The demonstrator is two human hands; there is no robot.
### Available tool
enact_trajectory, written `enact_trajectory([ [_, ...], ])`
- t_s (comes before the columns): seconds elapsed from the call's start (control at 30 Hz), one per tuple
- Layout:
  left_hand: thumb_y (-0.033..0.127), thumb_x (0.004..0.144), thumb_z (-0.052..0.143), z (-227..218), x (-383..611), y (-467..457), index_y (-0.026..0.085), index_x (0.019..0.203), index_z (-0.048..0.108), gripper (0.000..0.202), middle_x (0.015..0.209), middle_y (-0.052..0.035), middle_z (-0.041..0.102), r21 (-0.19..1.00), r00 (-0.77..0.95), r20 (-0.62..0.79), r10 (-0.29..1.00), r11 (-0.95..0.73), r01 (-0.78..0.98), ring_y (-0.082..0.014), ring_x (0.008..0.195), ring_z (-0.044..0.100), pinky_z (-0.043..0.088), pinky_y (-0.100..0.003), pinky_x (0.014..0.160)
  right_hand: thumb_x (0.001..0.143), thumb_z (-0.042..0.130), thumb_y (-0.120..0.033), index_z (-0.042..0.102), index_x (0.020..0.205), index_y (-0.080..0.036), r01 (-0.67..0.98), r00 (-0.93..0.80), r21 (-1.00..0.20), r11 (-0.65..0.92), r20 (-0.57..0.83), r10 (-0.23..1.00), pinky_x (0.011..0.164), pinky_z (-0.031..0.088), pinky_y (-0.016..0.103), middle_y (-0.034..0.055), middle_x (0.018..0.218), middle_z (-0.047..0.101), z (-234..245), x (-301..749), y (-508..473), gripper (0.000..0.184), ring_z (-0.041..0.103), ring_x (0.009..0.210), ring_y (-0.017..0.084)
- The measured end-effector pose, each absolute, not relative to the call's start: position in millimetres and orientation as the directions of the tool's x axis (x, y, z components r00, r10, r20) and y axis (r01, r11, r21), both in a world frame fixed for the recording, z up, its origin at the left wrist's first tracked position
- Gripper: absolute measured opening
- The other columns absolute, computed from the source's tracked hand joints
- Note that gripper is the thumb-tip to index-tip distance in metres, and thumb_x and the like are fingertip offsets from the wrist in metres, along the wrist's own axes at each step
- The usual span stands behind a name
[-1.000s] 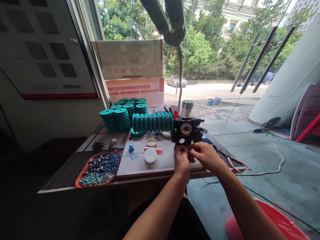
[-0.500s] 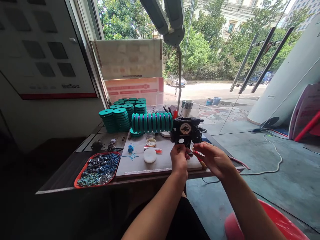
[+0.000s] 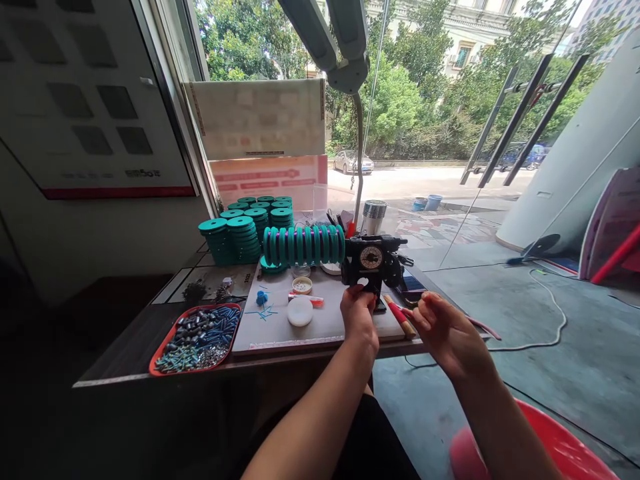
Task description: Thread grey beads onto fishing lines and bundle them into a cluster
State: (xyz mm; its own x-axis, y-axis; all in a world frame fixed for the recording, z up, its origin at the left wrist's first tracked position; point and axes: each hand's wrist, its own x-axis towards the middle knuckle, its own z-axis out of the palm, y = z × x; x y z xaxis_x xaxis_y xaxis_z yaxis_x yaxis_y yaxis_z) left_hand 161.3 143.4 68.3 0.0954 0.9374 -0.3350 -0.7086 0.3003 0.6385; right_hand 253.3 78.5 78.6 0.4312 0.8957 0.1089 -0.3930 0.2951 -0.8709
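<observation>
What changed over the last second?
The right hand moved rightward, away from the black machine, uncovering a red stick. Whether it holds anything is unclear. The left hand stayed at the machine; the green spools and red tray stayed put.

The table (image 3: 117,357) has a dark wood-grain top with a pale strip along its near edge. By that edge, toward the left near corner, sits a red tray (image 3: 165,373) of small blue, dark and silvery parts. Stacks of green spools (image 3: 243,243) stand toward the far edge, left of the middle. Along the left edge lies a printed sheet (image 3: 220,275) with a dark tangle (image 3: 194,291) on it. A pale board (image 3: 273,333) covers the middle, reaching close to the near edge; a pink handle (image 3: 484,327) lies by the right near corner.
</observation>
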Motion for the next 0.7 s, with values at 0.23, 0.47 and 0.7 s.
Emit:
enact_trajectory([
  [0.23, 0.027, 0.087, 0.054, 70.1, 170.0, 146.6, 0.014, 0.108, 0.056, 0.025, 0.103, -0.0063, 0.061, 0.536, 0.171, -0.416, 0.893, 0.392, -0.747, -0.0167, 0.081, 0.061, 0.053, -0.034, 0.067, 0.062, 0.074, -0.04, 0.062, 0.068, -0.02, -0.255, 0.407, -0.926, 0.278, 0.158, 0.9, 0.054, 0.047, 0.025, -0.0051, 0.047, 0.046, 71.8, 253.3, 51.0, 0.024, 0.046, 0.047, 0.009],
  [0.47, 0.024, 0.082, 0.061, 77.4, 157.0, 147.7, 0.012, 0.058, 0.055, 0.028, 0.054, -0.0028, 0.059, 0.428, 0.439, -0.456, 0.774, 0.623, -0.655, -0.0129, 0.05, 0.057, 0.048, -0.028, 0.055, 0.069, 0.07, -0.039, 0.063, 0.065, -0.017, -0.055, 0.38, -0.974, 0.221, 0.185, 0.907, 0.043, 0.03, 0.019, -0.0006, 0.056, 0.053, 52.7, 244.6, 23.3, 0.023, 0.036, 0.048, 0.008],
  [0.7, 0.018, 0.088, 0.049, 79.4, 146.5, 150.3, 0.012, 0.055, 0.058, 0.035, 0.05, -0.0034, 0.06, 0.355, 0.58, -0.403, 0.708, 0.705, -0.614, -0.0124, 0.05, 0.059, 0.048, -0.028, 0.065, 0.076, 0.063, -0.041, 0.061, 0.065, -0.018, 0.01, 0.428, -0.969, 0.248, 0.229, 0.874, 0.046, 0.03, 0.019, -0.0012, 0.058, 0.051, 49.2, 237.4, 20.6, 0.026, 0.035, 0.05, 0.008],
])
